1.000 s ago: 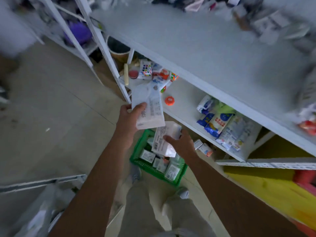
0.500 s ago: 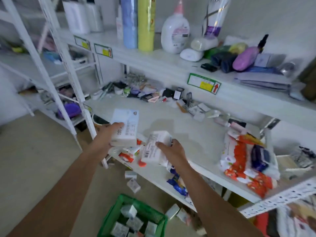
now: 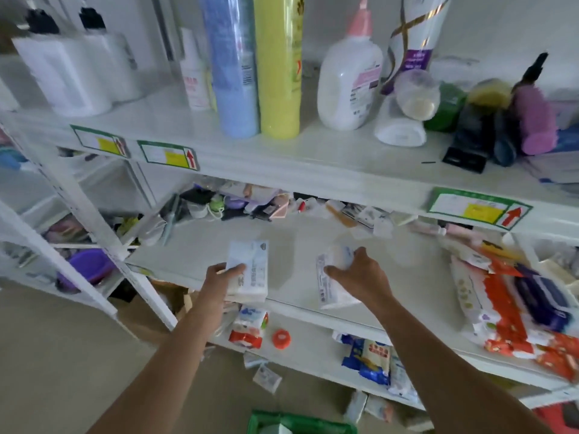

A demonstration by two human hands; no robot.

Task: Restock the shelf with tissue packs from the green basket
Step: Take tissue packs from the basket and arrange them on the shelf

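Note:
My left hand grips a white tissue pack at the front edge of the middle shelf. My right hand grips a second white tissue pack from above, over the same shelf board a little to the right. Both packs sit low over the board; whether they touch it I cannot tell. The green basket shows only its far rim on the floor at the bottom edge, below my arms.
Orange and blue packets pile on the shelf's right. Small clutter lines its back. Tall blue and yellow rolls and bottles stand on the upper shelf. Loose packs lie on the floor; more packs fill the lower shelf.
Both hands rose from the basket with a pack each and reached forward over the middle shelf. My view lifted from the floor to the shelves.

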